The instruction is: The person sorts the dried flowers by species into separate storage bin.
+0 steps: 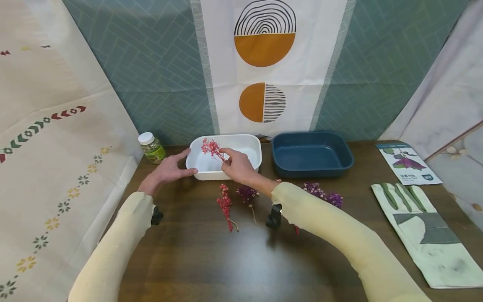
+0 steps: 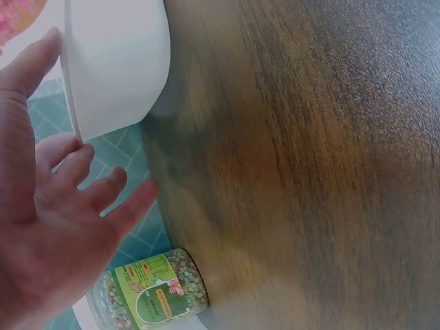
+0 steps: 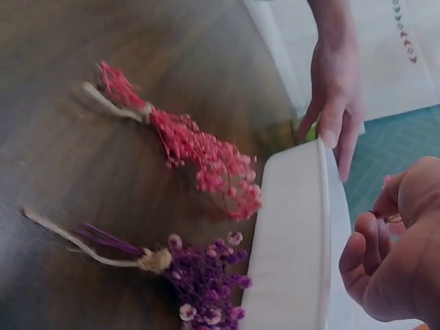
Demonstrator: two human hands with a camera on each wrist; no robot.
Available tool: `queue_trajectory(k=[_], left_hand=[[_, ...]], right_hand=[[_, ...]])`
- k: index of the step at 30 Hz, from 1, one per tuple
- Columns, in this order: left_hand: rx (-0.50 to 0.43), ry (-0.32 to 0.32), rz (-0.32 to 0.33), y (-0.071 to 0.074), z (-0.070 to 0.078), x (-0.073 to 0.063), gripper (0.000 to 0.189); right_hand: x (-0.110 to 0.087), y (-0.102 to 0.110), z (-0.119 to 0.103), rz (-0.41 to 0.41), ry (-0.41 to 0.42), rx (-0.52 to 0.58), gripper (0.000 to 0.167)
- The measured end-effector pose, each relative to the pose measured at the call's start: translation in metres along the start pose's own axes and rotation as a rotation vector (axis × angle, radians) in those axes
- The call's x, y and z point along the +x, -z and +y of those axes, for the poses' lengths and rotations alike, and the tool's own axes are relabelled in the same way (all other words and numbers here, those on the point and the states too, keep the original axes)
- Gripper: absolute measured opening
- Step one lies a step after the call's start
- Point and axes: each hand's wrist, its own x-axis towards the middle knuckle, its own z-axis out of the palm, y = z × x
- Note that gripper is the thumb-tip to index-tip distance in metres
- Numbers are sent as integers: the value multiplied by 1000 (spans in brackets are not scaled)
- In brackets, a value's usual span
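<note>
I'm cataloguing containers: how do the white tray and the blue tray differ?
The white tray is pale, the blue tray dark. The left hand touches the white tray's rim, while no hand touches the blue tray. The right hand holds pink flowers over the white tray, none over the blue tray. Both have rounded corners and stand on the table.

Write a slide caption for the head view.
Right fingers hold a pink flower sprig over a white dish, while left fingers touch the dish.

White basin (image 1: pixel 211 175): 1. Blue basin (image 1: pixel 313 173): 1. Lidded jar (image 1: pixel 152 148): 1. Red flower bunches (image 1: pixel 224 204): 2 clear, plus one red tip (image 1: pixel 296 229) partly hidden. Purple flower bunches (image 1: pixel 247 193): at least 2. Packet (image 1: pixel 408 163): 1. Folded cloth (image 1: pixel 441 260): 1.
</note>
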Motion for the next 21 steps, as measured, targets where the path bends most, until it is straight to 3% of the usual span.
queue_trajectory(k=[21], left_hand=[[-11,-6,16,-1,-1,-3,100]], right_hand=[[58,-15,14,-207,-120,-98,49]])
